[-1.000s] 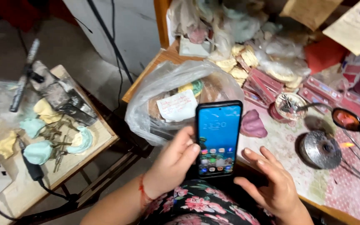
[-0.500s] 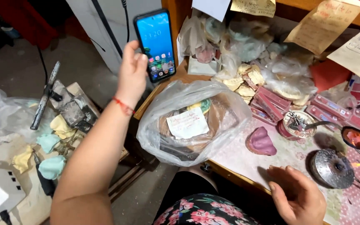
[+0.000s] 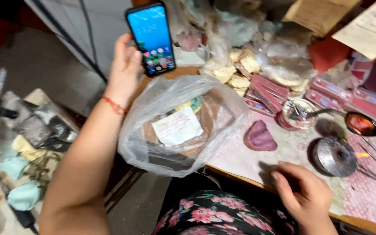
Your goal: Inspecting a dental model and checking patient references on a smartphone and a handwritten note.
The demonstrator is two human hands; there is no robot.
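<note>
Two bare hands work over a cluttered surface (image 3: 240, 152) covered in a pale patterned cloth. The left hand (image 3: 125, 69) is raised high, its grip closed around a dark smartphone (image 3: 151, 38) with a lit blue screen, thumb on the right edge and fingers behind; a red thread bracelet (image 3: 114, 104) circles the wrist. The phone hangs above the far left corner of the surface, just beyond a clear plastic bag (image 3: 179, 126) that holds a round brown object and a white paper slip (image 3: 177, 127). The right hand (image 3: 303, 191) rests low at the near edge, fingers loosely curled and holding nothing, near a round metal dish (image 3: 334, 156) and a mauve lump of clay-like material (image 3: 260, 137). Red flat boxes (image 3: 266, 93) and cream-coloured casts (image 3: 236, 74) lie heaped farther back. At left, a low side table (image 3: 35, 98) carries pale green and yellow moulded pieces.
</note>
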